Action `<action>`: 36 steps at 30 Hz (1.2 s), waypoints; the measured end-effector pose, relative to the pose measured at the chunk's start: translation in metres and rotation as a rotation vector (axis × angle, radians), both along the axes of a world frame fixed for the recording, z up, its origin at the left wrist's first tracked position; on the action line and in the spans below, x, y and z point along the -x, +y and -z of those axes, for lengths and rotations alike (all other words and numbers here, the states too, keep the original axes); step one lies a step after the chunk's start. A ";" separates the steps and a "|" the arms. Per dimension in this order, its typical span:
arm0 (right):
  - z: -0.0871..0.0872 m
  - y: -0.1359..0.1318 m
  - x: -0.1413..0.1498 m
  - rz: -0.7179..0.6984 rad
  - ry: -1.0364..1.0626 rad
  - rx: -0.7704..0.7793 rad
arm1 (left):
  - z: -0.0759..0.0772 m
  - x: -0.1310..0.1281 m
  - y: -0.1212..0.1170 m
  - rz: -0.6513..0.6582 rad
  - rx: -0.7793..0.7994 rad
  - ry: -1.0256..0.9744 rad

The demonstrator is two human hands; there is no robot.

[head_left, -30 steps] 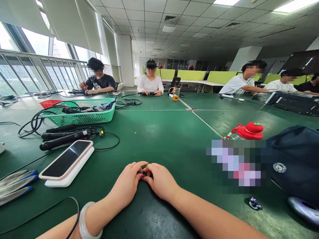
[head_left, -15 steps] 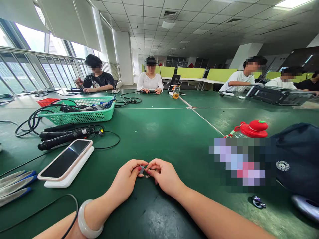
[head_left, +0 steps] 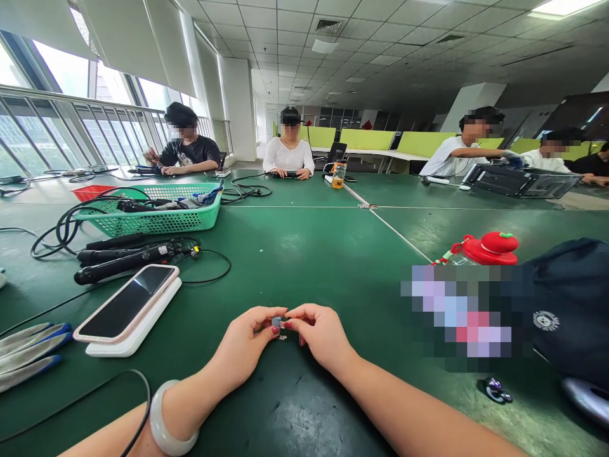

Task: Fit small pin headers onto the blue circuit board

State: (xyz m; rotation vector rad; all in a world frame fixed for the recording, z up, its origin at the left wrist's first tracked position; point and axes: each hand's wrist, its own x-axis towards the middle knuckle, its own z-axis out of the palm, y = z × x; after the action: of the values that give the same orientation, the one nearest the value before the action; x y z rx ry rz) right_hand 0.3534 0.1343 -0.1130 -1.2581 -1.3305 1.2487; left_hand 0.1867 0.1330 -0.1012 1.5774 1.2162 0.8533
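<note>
My left hand [head_left: 245, 337] is closed in a pinch on a small grey-blue block-like part [head_left: 276, 324], too small to name more closely. My right hand [head_left: 321, 331] meets it from the other side, thumb and index finger pinched at the part's right edge. What the right fingertips grip is mostly hidden. Just below the fingertips shows a tiny shiny metallic piece [head_left: 282, 337]; I cannot tell whether it is attached to the part or lies on the table.
To the left lie a phone [head_left: 128, 303] on a white box, black tool-like handles [head_left: 128, 259], gloves [head_left: 33, 349] and a green basket [head_left: 157, 222] with cables. At right are a red-lidded bottle [head_left: 490, 249], a dark bag [head_left: 571, 298] and earbuds [head_left: 495, 390]. Several people sit around the green table [head_left: 304, 254].
The hands have shifted slightly to the right in view, and more of the grey-blue part shows between the fingertips. At far right, a co-worker's arm now reaches over the black case.
</note>
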 end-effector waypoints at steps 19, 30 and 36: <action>-0.001 -0.004 -0.001 -0.049 0.009 -0.043 | 0.000 0.002 -0.001 0.018 0.024 -0.188; -0.004 -0.003 -0.002 -0.056 -0.058 -0.064 | 0.000 0.003 0.003 0.052 0.115 -0.179; -0.002 0.000 -0.004 -0.013 -0.098 -0.088 | -0.003 0.002 0.000 0.087 0.090 -0.089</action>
State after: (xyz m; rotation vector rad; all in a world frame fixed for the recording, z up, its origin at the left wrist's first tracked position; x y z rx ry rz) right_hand 0.3575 0.1340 -0.1112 -1.2635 -1.4500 1.1371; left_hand 0.1846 0.1332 -0.0987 1.4932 1.1004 0.7931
